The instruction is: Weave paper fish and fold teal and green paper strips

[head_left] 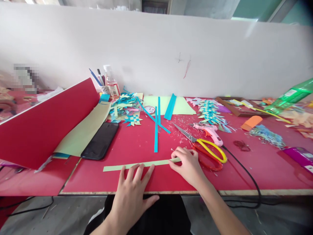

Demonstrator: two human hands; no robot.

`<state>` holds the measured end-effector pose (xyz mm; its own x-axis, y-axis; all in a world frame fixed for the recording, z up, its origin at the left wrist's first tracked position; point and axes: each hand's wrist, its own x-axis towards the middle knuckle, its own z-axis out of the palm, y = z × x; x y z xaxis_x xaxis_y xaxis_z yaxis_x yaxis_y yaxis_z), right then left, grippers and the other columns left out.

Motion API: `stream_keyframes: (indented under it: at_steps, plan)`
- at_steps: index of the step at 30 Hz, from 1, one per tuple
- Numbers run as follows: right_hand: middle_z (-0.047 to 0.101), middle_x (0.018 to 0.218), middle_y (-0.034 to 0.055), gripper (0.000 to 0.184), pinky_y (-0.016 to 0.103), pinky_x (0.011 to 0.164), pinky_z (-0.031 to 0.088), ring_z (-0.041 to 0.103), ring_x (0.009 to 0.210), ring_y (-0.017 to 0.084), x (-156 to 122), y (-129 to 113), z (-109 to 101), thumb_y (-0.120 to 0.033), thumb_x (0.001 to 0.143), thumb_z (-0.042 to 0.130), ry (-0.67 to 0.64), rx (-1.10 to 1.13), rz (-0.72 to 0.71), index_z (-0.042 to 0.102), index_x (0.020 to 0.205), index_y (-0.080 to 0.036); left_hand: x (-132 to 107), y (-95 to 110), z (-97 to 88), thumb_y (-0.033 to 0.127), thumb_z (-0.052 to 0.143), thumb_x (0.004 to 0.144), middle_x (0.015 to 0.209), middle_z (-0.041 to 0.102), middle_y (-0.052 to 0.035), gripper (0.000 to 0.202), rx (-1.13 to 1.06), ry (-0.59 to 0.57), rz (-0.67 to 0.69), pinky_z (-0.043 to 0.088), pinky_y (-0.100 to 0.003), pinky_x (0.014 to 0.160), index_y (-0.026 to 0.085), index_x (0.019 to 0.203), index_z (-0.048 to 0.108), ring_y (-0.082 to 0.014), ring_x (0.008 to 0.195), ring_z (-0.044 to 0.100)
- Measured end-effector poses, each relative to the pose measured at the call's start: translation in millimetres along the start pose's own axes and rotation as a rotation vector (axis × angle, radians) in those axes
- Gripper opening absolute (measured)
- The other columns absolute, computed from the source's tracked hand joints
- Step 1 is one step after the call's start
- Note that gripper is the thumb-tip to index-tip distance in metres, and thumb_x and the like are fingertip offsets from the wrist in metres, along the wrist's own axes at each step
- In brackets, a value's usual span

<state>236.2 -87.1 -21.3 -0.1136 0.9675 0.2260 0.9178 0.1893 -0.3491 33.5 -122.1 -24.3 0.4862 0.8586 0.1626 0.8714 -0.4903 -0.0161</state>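
Paper in a long, narrow, pale-green strip lay nearly parallel to the front edge of a red-topped table, directly before the seated person. From where I stood, the left hand was seen palm down with fingers spread and gripping nothing; its fingertips rested on the strip, while the thumb extended clear of it. The right hand had the strip's right end pinched between thumb and index finger. Just beyond that hand lay metal scissors with one yellow and one red handle, blades parted slightly, next to a pink glue gun with a black cord. Narrow bright-blue paper strips lay further back, one slanting across the others. A flat black smartphone was noted to the left, beside a heap of blue and pale-green paper pieces. A woven blue-and-pale-green paper piece with pointed edges lay behind the glue gun.
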Motion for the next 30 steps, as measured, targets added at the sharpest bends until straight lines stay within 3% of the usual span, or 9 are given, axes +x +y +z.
stream_keyframes:
  at_steps: [10, 16, 22, 30]
  plan:
    - [0.047, 0.069, 0.0004, 0.008, 0.026, 0.063, 0.036, 0.046, 0.069, 0.015, -4, 19, -3, -0.015, 0.072, 0.046, -0.004, 0.12, -0.033, 0.042, 0.066, -0.019, -26, -48, -0.1, 0.054, 0.05, 0.071, 0.1, 0.051, -0.0087, 0.065, 0.099, 0.094, 0.005, 0.037, -0.038, 0.084, 0.024, 0.127, 0.036, -0.0242, 0.093, 0.046]
    - [0.045, 0.079, 0.0024, 0.014, 0.029, 0.069, 0.039, 0.045, 0.078, 0.017, -9, 26, -4, -0.009, 0.072, 0.04, 0.008, 0.166, -0.031, 0.039, 0.08, -0.021, -47, -72, -1.6, 0.053, 0.045, 0.074, 0.098, 0.053, -0.0112, 0.063, 0.208, 0.139, 0.0, 0.04, -0.038, 0.078, 0.018, 0.126, 0.038, -0.0246, 0.089, 0.05]
    - [0.043, 0.084, 0.0038, 0.025, 0.031, 0.071, 0.04, 0.045, 0.081, 0.018, -14, 30, -1, -0.002, 0.069, 0.033, 0.012, 0.119, -0.066, 0.04, 0.083, -0.022, -52, -77, -1.3, 0.051, 0.046, 0.073, 0.101, 0.054, -0.0137, 0.065, 0.246, 0.153, -0.001, 0.039, -0.038, 0.077, 0.012, 0.124, 0.039, -0.0262, 0.088, 0.05]
    - [0.046, 0.083, 0.0055, 0.036, 0.028, 0.064, 0.04, 0.045, 0.078, 0.018, -11, 24, -5, 0.006, 0.063, 0.029, -0.007, -0.025, -0.042, 0.044, 0.082, -0.02, -51, -78, -4.3, 0.047, 0.046, 0.075, 0.096, 0.056, -0.0115, 0.053, 0.173, 0.134, 0.032, 0.041, -0.037, 0.074, 0.017, 0.118, 0.045, -0.0256, 0.088, 0.051]
